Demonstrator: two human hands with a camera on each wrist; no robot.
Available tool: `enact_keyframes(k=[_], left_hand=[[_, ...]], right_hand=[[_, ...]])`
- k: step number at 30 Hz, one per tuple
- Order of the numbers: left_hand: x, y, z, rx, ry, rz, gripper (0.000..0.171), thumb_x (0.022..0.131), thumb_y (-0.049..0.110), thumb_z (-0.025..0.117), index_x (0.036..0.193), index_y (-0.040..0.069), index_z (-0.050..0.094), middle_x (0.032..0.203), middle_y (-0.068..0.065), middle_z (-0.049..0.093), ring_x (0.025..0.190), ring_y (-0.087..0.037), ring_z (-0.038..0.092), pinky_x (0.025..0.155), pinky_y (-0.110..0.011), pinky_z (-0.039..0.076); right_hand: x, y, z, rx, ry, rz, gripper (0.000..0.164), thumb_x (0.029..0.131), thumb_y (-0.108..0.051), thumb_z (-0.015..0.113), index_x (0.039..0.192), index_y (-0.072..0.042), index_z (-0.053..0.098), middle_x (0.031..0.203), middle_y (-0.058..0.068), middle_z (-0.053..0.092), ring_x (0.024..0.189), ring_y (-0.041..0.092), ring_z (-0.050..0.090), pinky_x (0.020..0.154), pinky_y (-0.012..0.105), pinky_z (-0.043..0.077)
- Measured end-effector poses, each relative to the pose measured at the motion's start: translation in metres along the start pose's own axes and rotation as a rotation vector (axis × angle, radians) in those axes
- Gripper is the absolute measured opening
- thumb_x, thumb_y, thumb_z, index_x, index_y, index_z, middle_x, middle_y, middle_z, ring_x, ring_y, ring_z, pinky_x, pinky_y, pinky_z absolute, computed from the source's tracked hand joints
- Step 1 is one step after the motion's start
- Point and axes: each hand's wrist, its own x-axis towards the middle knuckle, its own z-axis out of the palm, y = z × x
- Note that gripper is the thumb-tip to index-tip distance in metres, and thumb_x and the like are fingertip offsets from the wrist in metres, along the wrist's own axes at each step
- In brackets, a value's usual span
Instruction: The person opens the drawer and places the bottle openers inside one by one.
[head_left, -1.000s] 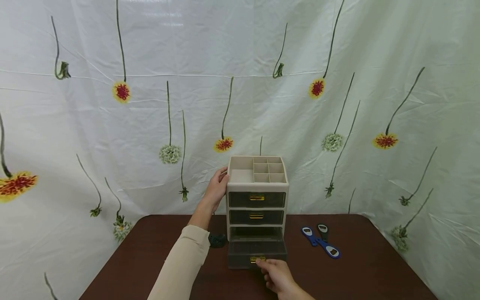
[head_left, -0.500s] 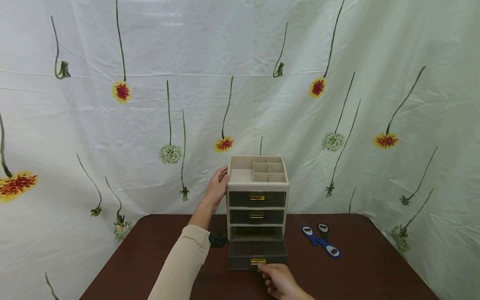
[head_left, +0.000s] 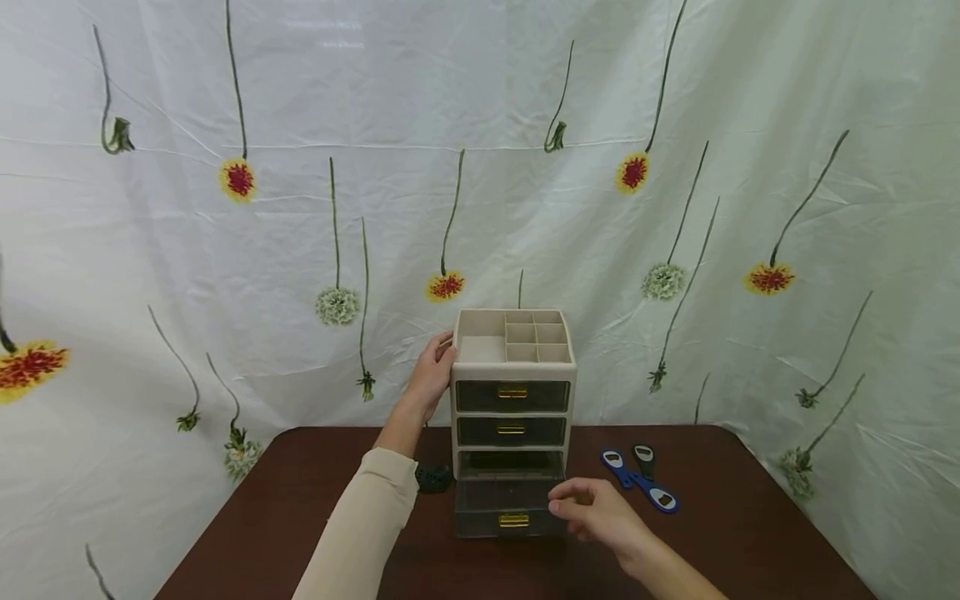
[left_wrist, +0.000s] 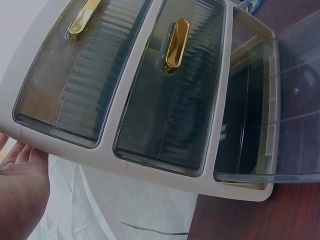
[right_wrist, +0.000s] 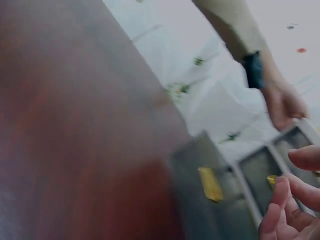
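Observation:
A cream desktop organizer point(head_left: 514, 372) with three smoky clear drawers stands on the table. Its bottom drawer point(head_left: 480, 525) is pulled out and looks bare inside; the upper two are closed. My left hand point(head_left: 431, 371) rests against the organizer's upper left side, its fingers partly hidden behind the edge. In the left wrist view, those fingers point(left_wrist: 22, 155) touch the side wall. Near the drawer's front right corner, my right hand point(head_left: 596, 512) is apart from the gold handle point(head_left: 513, 521), holding nothing, fingers loosely bent.
To the right on the dark red table point(head_left: 720, 533) lie two blue bottle openers point(head_left: 662, 498) and a black one point(head_left: 643, 458). A dark thing point(head_left: 432, 479) shows beside the left cuff. Behind hangs a pale flowered cloth point(head_left: 540, 225).
My right hand has let go of the bottom drawer's gold handle and moved up and right. Just before, the drawer came out slightly farther. My left hand has stayed on the organizer.

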Motion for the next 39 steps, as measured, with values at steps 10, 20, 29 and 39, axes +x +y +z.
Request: enact_keyframes(k=[10, 20, 29, 39], left_hand=[[-0.003, 0.002, -0.001, 0.003, 0.003, -0.013, 0.046, 0.114, 0.019, 0.042, 0.159, 0.011, 0.036, 0.161, -0.017, 0.036, 0.144, -0.036, 0.039, 0.114, -0.056, 0.035], [-0.002, 0.001, 0.0, -0.014, -0.002, 0.009, 0.047, 0.113, 0.016, 0.041, 0.159, 0.008, 0.035, 0.161, -0.02, 0.036, 0.143, -0.038, 0.04, 0.113, -0.057, 0.036], [-0.002, 0.001, -0.001, -0.012, -0.004, 0.013, 0.047, 0.113, 0.016, 0.042, 0.159, 0.008, 0.035, 0.161, -0.02, 0.036, 0.144, -0.037, 0.039, 0.114, -0.056, 0.036], [-0.001, 0.001, -0.002, -0.011, -0.005, 0.01, 0.047, 0.113, 0.017, 0.043, 0.159, 0.009, 0.036, 0.16, -0.019, 0.036, 0.144, -0.037, 0.039, 0.114, -0.055, 0.036]], right_hand=[[0.005, -0.029, -0.051, -0.209, 0.128, -0.083, 0.028, 0.095, -0.019, 0.077, 0.117, -0.003, 0.071, 0.101, 0.005, 0.07, 0.086, 0.023, 0.061, 0.071, 0.039, 0.051], [0.018, -0.001, -0.087, -0.529, 0.25, -0.155, 0.044, 0.089, -0.017, 0.083, 0.129, -0.005, 0.067, 0.107, 0.007, 0.07, 0.098, 0.03, 0.069, 0.071, 0.043, 0.058], [0.031, 0.038, -0.115, -0.65, 0.321, -0.145, 0.055, 0.087, -0.021, 0.085, 0.134, -0.001, 0.064, 0.119, 0.018, 0.068, 0.102, 0.037, 0.067, 0.078, 0.051, 0.056], [0.036, 0.076, -0.132, -0.71, 0.38, -0.095, 0.078, 0.087, -0.025, 0.086, 0.144, 0.013, 0.048, 0.133, 0.036, 0.055, 0.121, 0.055, 0.052, 0.092, 0.065, 0.048]])
